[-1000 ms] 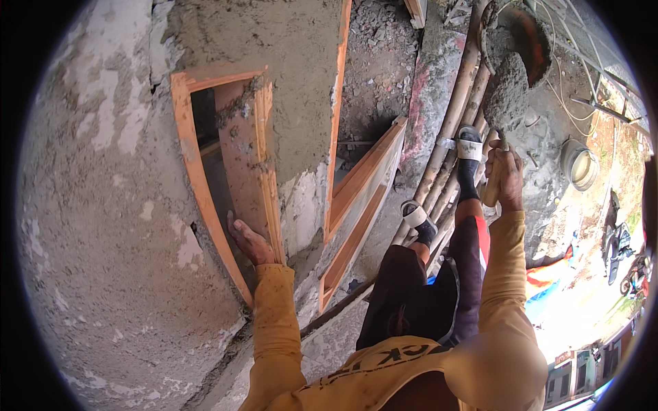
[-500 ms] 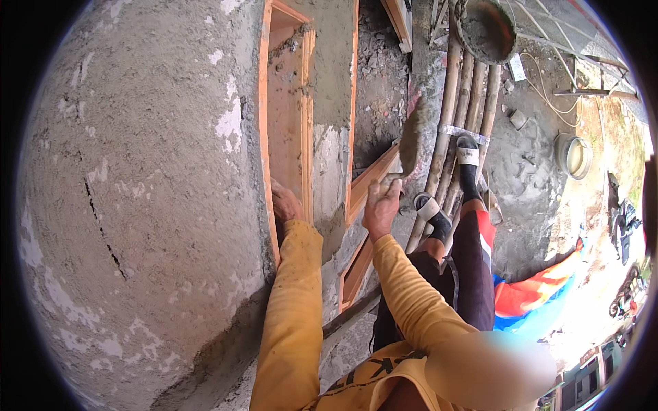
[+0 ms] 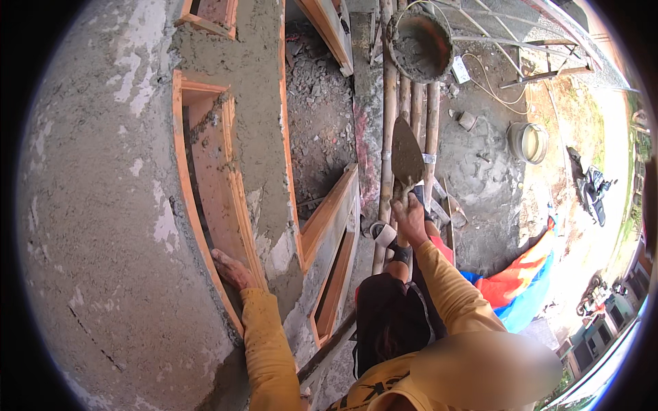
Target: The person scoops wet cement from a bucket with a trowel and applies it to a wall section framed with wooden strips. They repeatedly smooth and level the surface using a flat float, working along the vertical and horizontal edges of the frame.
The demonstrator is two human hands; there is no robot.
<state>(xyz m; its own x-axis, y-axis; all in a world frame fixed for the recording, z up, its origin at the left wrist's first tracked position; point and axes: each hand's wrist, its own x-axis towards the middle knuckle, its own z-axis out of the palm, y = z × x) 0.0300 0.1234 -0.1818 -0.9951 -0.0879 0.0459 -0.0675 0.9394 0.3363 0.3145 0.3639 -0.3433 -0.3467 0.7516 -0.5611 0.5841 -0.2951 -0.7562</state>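
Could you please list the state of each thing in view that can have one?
trowel: held in right hand, blade bare, pointing up.
left hand: resting inside the orange frame.
mortar pan: partly filled with grey mortar.
column: coated in wet mortar.
white bucket: upright; contents unclear.

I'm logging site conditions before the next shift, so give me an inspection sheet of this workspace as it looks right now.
Surface: rough grey plastered wall, patchy, with wet mortar on the pier between openings.
Job's things: trowel; mortar bucket on the bamboo scaffold poles; orange window frame.
Clutter: rubble, a pale bucket, coloured tarp below.
Grip: left hand rests inside the frame; right hand holds the trowel.
Cables: pale cord on the ground.
Surroundings: motorbike, buildings far below.
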